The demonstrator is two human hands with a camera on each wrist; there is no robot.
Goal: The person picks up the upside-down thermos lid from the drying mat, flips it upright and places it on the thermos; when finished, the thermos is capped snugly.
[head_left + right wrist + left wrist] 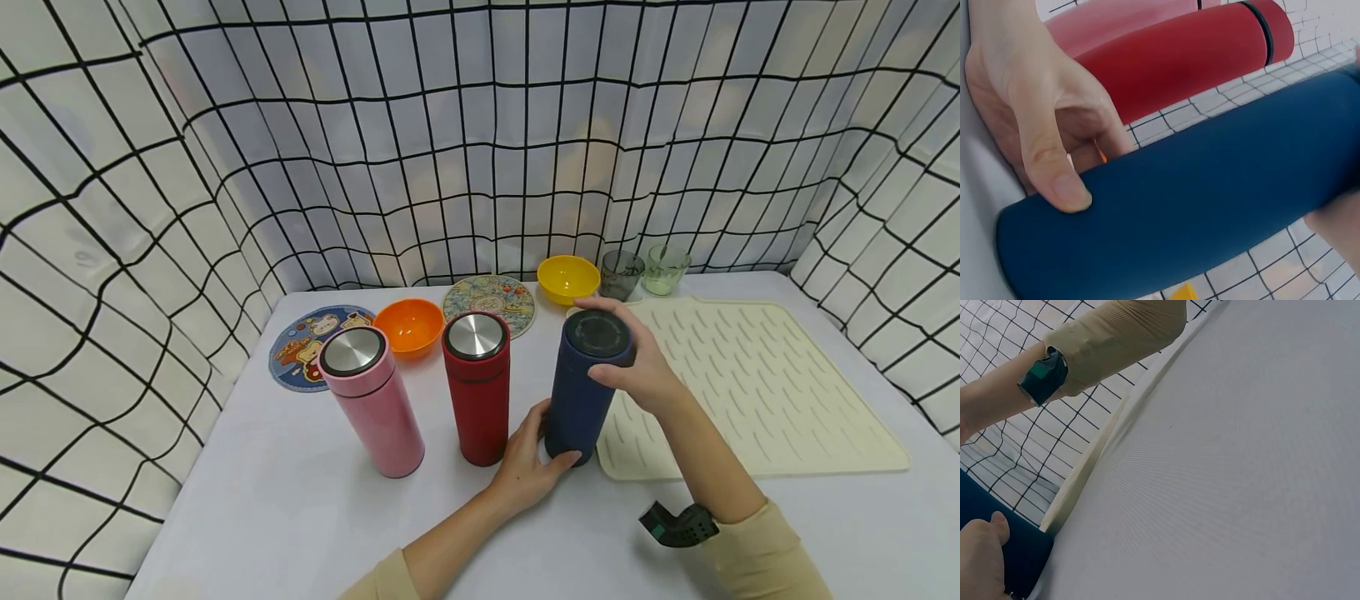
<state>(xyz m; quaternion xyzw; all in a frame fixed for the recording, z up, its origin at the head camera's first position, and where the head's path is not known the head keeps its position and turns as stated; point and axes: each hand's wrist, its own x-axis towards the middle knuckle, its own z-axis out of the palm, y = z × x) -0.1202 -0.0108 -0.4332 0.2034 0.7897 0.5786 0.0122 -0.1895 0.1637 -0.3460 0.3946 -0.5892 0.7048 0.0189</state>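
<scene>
Head view, listed by size: white table (300, 500); cream ridged drying mat (765, 392) on its right side; three upright flasks in a row. Your blue flask (585, 392) stands at the mat's left edge, with the red flask (477, 392) just beside it and the pink flask (372, 400) further left. Your left hand (528, 462) curls round the blue flask's base, thumb pressed to its wall. Your right hand (637, 367) wraps its top at the lid. Behind: two round printed mats, orange bowl (408, 325), yellow bowl (567, 277), two glass cups.
</scene>
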